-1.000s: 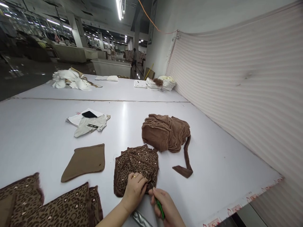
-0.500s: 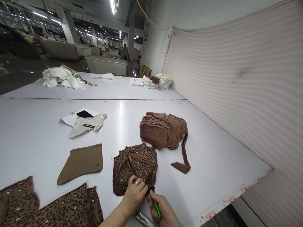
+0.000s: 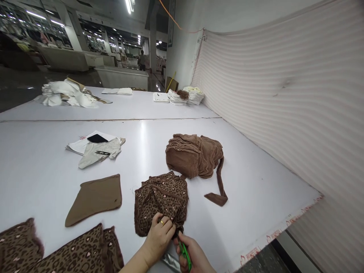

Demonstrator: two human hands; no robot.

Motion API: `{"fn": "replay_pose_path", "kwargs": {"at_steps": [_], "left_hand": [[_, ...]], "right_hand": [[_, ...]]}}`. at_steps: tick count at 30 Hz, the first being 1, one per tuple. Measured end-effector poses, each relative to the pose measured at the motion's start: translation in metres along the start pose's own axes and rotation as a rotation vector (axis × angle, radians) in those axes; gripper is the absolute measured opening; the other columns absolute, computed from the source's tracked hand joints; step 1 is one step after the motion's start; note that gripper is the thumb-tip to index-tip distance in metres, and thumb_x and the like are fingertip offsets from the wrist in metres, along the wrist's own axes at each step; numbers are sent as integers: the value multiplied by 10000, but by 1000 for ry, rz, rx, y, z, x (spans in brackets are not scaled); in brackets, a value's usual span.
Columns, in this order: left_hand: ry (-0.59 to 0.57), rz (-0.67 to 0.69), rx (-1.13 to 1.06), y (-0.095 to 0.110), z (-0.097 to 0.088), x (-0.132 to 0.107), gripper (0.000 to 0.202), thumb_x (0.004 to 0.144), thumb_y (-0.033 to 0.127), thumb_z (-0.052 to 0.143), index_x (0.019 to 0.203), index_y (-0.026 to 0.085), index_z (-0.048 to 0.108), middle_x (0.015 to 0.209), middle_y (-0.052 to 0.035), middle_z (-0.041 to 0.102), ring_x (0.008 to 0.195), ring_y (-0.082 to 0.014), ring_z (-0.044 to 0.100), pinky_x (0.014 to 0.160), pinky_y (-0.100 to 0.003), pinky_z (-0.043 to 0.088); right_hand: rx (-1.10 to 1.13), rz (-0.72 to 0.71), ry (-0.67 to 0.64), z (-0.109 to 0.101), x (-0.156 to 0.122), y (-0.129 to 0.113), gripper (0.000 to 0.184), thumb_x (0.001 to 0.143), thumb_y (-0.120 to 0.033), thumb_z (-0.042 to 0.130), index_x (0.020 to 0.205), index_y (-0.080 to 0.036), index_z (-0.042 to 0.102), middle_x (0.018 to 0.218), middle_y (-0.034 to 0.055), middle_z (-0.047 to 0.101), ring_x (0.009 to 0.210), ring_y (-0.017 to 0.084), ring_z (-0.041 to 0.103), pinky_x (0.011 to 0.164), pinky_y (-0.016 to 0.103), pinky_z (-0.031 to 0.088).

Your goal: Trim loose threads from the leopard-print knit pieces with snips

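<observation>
Leopard-print fabric with dark brown edging lies bunched in front of me. My left hand, wearing a ring, presses on its lower right corner with closed fingers, gathering the cloth there. Close beside it, my right hand grips green-handled thread snips. Their tip is at the gathered corner, mostly hidden by the cloth and fingers. Beneath my hands a grey, shiny strip shows on the table.
Folded brown fabric pieces with a trailing strip lie beyond. A plain brown panel and more leopard-print cloth are leftward. Black snips rest on pale cloth. The table edge runs along the right.
The view has shifted slightly, so the scene sits a little further left. Both hands stay at the same corner, and the snips have tilted a little more upright.
</observation>
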State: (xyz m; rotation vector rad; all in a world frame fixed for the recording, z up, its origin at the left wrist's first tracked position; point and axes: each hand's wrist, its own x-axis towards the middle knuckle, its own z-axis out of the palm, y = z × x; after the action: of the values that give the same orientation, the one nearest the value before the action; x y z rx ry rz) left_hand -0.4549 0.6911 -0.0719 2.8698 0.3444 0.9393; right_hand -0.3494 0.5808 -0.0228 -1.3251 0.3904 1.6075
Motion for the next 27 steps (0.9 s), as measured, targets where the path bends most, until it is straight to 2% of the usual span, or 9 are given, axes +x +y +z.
{"fn": "replay_pose_path", "kwargs": {"at_steps": [4,13,17,22,27], "left_hand": [[7,-16,-1,-2,-3,0,163,913,229,443,914,207,604,761,5,610,851,-162,512,938,-418,246],[-3,37,-4,1,-5,-4,169,922,240,440,935,197,603,762,8,612,858,-157,509,962,-427,229],[-13,57,10,1,-5,-5,199,933,240,409,931,189,601,755,4,606,858,-162,505,961,-435,224],[-10,62,16,2,-7,-3,191,931,239,416,919,188,599,744,8,598,852,-160,510,959,-432,229],[7,65,11,6,-9,0,208,933,219,398,910,187,602,718,8,595,831,-158,519,950,-427,243]], "right_hand": [[-24,0,-11,-1,2,2,400,921,-386,382,664,-144,570,417,-54,487,217,46,356,252,160,169],[25,22,-20,1,4,2,399,900,-395,429,622,-146,567,411,-51,477,232,45,363,253,143,181],[16,4,-19,2,7,4,417,911,-384,424,590,-153,558,396,-66,441,226,25,272,257,145,142],[-15,7,-46,0,12,9,509,937,-391,361,511,-158,511,333,-87,320,224,19,161,274,149,87],[19,-63,-37,2,16,13,472,932,-346,370,520,-156,498,385,-80,375,230,13,162,283,162,74]]}}
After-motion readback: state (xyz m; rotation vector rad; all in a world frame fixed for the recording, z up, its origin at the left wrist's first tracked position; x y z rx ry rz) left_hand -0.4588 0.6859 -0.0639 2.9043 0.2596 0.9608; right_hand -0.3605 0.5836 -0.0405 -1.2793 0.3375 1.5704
